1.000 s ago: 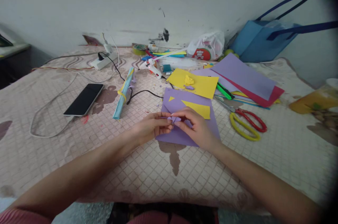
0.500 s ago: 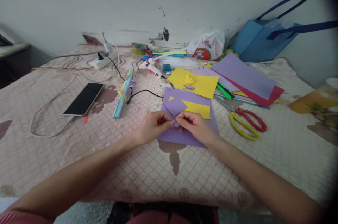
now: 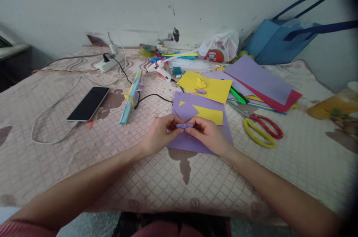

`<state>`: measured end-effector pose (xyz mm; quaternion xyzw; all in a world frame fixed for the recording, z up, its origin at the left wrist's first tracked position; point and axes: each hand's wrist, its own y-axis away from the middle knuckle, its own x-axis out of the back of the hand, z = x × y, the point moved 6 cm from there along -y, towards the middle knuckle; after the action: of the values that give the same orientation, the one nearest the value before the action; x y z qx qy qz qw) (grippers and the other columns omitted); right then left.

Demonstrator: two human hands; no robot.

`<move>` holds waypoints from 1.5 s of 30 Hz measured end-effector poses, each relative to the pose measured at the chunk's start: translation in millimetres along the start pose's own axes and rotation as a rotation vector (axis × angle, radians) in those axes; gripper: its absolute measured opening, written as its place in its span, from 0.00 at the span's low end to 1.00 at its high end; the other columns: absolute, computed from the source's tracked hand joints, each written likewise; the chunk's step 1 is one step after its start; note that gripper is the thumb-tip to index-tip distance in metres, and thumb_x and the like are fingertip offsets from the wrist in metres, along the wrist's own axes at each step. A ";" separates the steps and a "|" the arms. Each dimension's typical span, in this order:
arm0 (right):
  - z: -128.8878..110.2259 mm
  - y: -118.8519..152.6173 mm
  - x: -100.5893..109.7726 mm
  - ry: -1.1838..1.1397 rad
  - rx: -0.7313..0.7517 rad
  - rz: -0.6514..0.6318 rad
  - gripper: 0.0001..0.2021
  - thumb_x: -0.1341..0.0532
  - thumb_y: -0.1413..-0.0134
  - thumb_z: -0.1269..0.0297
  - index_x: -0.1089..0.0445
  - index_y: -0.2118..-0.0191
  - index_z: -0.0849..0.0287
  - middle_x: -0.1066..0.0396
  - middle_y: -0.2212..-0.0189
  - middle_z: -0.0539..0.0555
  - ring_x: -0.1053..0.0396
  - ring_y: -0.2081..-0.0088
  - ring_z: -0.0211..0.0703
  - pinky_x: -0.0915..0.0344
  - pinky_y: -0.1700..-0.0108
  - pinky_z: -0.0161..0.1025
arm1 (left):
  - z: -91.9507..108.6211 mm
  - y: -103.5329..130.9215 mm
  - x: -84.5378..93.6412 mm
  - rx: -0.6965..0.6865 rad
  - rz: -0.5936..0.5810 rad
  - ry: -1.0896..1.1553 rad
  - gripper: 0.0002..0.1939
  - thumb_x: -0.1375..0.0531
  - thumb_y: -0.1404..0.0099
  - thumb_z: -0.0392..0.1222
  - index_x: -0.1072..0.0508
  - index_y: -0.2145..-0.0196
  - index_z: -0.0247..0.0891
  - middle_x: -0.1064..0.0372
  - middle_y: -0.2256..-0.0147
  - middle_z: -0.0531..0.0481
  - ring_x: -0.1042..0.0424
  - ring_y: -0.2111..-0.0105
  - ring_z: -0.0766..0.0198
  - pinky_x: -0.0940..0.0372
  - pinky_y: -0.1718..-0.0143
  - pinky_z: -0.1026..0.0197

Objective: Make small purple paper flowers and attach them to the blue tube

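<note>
Since half a second ago both hands sit a touch higher over the sheet, and the purple bit between them now lies flat as a short horizontal strip instead of a crumpled tip.

Left hand (image 3: 160,135): forearm comes in from lower left, wrist low over the cloth, fingers curled inward, thumb and forefinger pinched on the left end of the small purple strip (image 3: 184,126).
Right hand (image 3: 208,134): forearm from lower right, fingers folded in, tips closed on the strip's right end. Both grips tight, no visible gap.

Strip spans fingertip to fingertip, just above the large purple sheet (image 3: 201,140); cannot tell if it touches the sheet. On that sheet, beyond the fingers: a loose purple scrap (image 3: 186,110) and a yellow scrap (image 3: 210,114).

Scissors (image 3: 261,129), red/yellow handles, lie right of the right hand, apart from it. Phone (image 3: 88,103) well left.

Containers: blue tote bag (image 3: 275,41) against the wall, contents not readable; white plastic bag (image 3: 219,47) beside it, contents hidden.
</note>
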<state>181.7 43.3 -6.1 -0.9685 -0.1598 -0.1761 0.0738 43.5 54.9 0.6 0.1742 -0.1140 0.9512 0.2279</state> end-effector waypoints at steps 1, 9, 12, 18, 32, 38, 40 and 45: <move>-2.8 0.4 0.6 0.054 0.023 0.010 0.05 0.40 0.46 0.63 0.33 0.68 0.59 0.33 0.73 0.49 0.35 0.70 0.38 0.39 0.68 0.36 | 0.6 -0.1 0.8 0.001 0.004 -0.013 0.06 0.41 0.41 0.37 0.29 0.65 0.33 0.29 0.69 0.48 0.30 0.69 0.65 0.35 0.66 0.62; -8.1 2.5 5.6 0.270 0.117 0.130 0.06 0.40 0.48 0.70 0.32 0.63 0.57 0.31 0.67 0.51 0.33 0.66 0.39 0.36 0.63 0.37 | 7.6 0.9 4.1 -0.102 0.022 -0.168 0.07 0.41 0.40 0.37 0.27 0.63 0.35 0.28 0.69 0.50 0.31 0.70 0.67 0.36 0.68 0.64; -8.9 4.2 6.1 0.290 0.145 0.173 0.08 0.41 0.49 0.73 0.33 0.62 0.56 0.30 0.68 0.50 0.33 0.68 0.38 0.35 0.64 0.37 | 10.8 2.1 5.5 -0.165 0.050 -0.236 0.07 0.41 0.39 0.38 0.26 0.63 0.37 0.29 0.69 0.50 0.32 0.70 0.67 0.36 0.68 0.64; -20.3 8.2 4.2 0.370 0.216 0.215 0.08 0.41 0.48 0.72 0.34 0.62 0.54 0.30 0.67 0.51 0.32 0.67 0.40 0.35 0.62 0.39 | 8.1 2.1 4.2 -0.121 0.036 -0.214 0.10 0.42 0.38 0.40 0.25 0.60 0.39 0.27 0.67 0.48 0.30 0.69 0.65 0.35 0.67 0.63; 1.8 0.9 3.0 -0.154 -0.055 0.071 0.06 0.38 0.49 0.64 0.33 0.65 0.58 0.30 0.71 0.50 0.32 0.71 0.37 0.35 0.67 0.36 | -11.7 -3.5 -2.8 0.239 -0.088 0.400 0.10 0.40 0.41 0.43 0.26 0.65 0.33 0.28 0.73 0.50 0.29 0.72 0.69 0.33 0.68 0.66; 1.7 1.1 2.6 -0.180 -0.070 0.059 0.07 0.39 0.48 0.61 0.32 0.64 0.57 0.31 0.73 0.49 0.33 0.73 0.36 0.34 0.68 0.37 | -11.1 -2.0 -2.9 0.256 -0.080 0.423 0.11 0.37 0.44 0.41 0.25 0.63 0.33 0.27 0.71 0.50 0.29 0.72 0.69 0.33 0.67 0.65; 1.5 1.1 3.8 -0.199 -0.081 0.072 0.08 0.41 0.45 0.59 0.32 0.64 0.58 0.32 0.75 0.49 0.33 0.73 0.36 0.34 0.67 0.37 | -10.7 -1.8 -2.2 0.261 -0.073 0.415 0.11 0.37 0.44 0.40 0.25 0.62 0.33 0.27 0.71 0.50 0.29 0.72 0.69 0.33 0.67 0.65; 4.2 0.1 2.1 -0.322 -0.116 0.051 0.09 0.39 0.48 0.60 0.33 0.62 0.57 0.31 0.73 0.49 0.32 0.71 0.36 0.33 0.65 0.37 | -11.7 -1.5 -0.9 0.271 -0.057 0.407 0.11 0.38 0.42 0.40 0.26 0.62 0.33 0.27 0.71 0.50 0.29 0.71 0.68 0.33 0.67 0.65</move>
<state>185.0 44.6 -9.3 -0.9906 -0.1345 -0.0259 -0.0044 41.7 59.4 -10.2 0.0113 0.0680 0.9664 0.2476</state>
